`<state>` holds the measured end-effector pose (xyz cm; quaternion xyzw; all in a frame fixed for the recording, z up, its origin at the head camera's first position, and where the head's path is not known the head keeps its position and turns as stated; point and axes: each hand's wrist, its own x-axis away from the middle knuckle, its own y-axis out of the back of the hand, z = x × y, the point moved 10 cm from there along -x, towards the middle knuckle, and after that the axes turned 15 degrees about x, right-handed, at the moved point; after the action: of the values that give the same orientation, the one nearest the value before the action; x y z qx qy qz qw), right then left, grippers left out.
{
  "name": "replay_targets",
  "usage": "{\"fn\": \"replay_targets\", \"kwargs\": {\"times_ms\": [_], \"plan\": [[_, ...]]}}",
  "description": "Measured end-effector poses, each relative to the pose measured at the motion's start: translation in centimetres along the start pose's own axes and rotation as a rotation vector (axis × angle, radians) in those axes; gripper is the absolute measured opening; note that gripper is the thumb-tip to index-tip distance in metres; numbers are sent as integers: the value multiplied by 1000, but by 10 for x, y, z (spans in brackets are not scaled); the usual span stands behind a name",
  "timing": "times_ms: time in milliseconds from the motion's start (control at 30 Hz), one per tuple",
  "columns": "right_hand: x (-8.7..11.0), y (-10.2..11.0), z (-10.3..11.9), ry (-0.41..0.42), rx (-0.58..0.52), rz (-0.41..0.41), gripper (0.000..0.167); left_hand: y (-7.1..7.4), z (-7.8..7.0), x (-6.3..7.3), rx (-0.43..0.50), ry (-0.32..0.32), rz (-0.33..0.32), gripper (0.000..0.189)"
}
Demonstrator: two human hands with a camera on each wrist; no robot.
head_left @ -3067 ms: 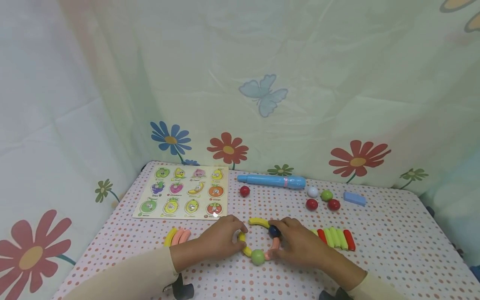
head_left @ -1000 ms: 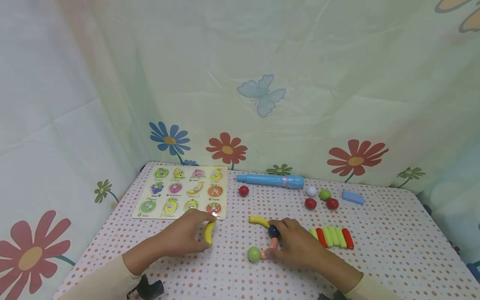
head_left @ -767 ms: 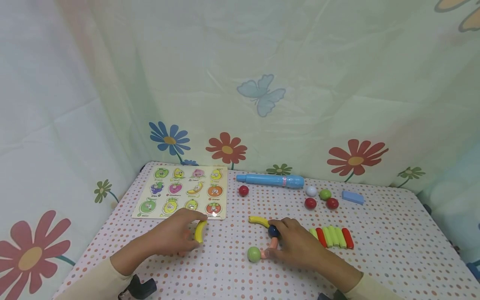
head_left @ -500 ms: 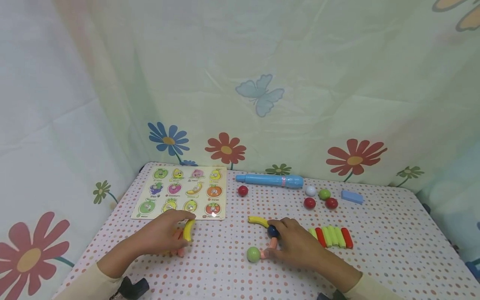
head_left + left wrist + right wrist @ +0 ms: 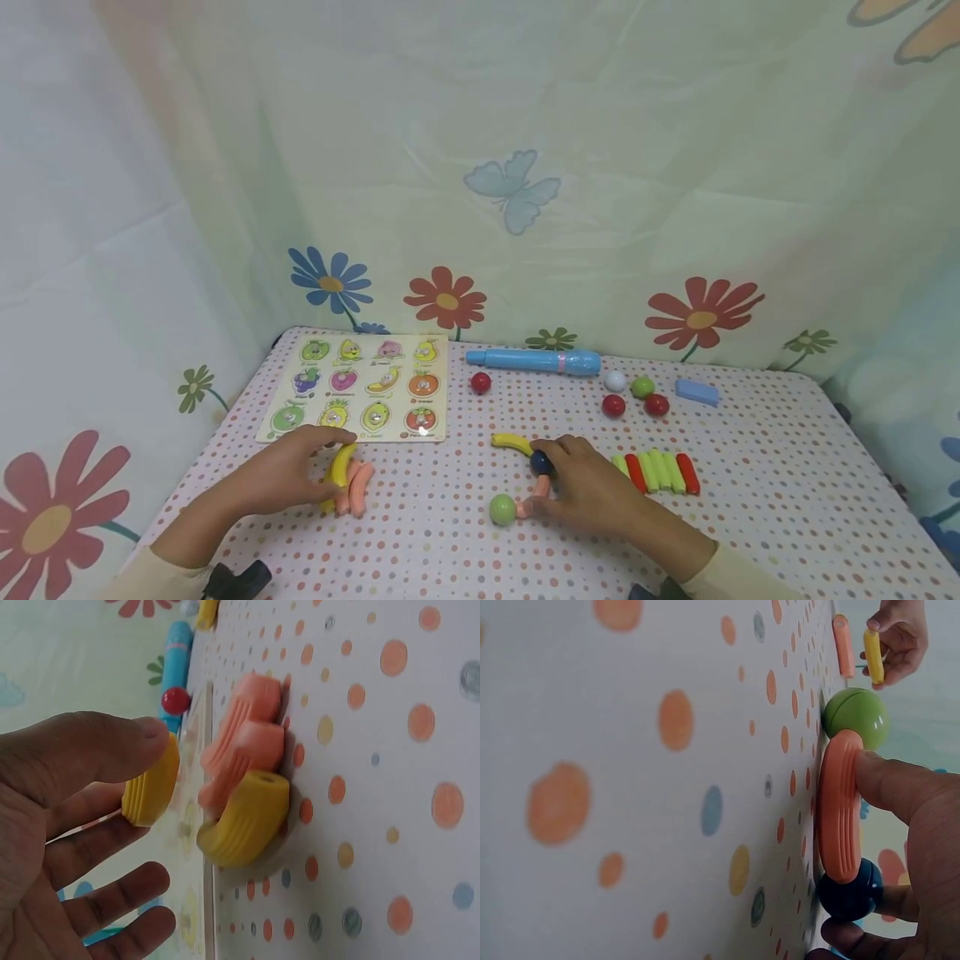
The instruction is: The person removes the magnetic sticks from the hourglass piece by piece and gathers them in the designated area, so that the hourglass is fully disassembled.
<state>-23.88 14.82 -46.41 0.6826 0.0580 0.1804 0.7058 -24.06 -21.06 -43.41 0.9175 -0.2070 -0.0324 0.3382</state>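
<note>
My left hand pinches a yellow curved rod between thumb and fingers. It is held in the air just over a row of curved rods: another yellow one and two salmon-pink ones. My right hand grips part of a joined chain. Its thumb lies on a salmon-pink curved rod, and its fingertips are around a dark blue ball. At the chain's near end sits a green ball; a yellow curved rod extends from the blue ball's far side.
Right of my right hand lies a row of red and light green straight rods. Behind are red, white and green balls, a blue block and a blue wand-like stick. A fruit picture board lies back left.
My left hand has taken the yellow curved rod off the green ball and carried it left to the row of curved rods. The right hand keeps its grip on the chain.
</note>
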Motion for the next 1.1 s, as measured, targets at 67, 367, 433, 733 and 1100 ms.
{"fn": "replay_targets", "kwargs": {"times_ms": [67,367,433,733,1100], "plan": [[0,0,0,2,-2,-1,99,2,4,3,-2,21,-3,66],[0,1,1,3,-5,-3,99,11,23,12,-3,116,-27,65],[0,1,1,2,-8,1,99,12,27,13,-1,133,-31,65],[1,2,1,0,-15,6,99,10,42,20,-3,175,-8,65],[1,0,0,-1,-5,-2,97,1,42,22,-83,183,-11,68]]}}
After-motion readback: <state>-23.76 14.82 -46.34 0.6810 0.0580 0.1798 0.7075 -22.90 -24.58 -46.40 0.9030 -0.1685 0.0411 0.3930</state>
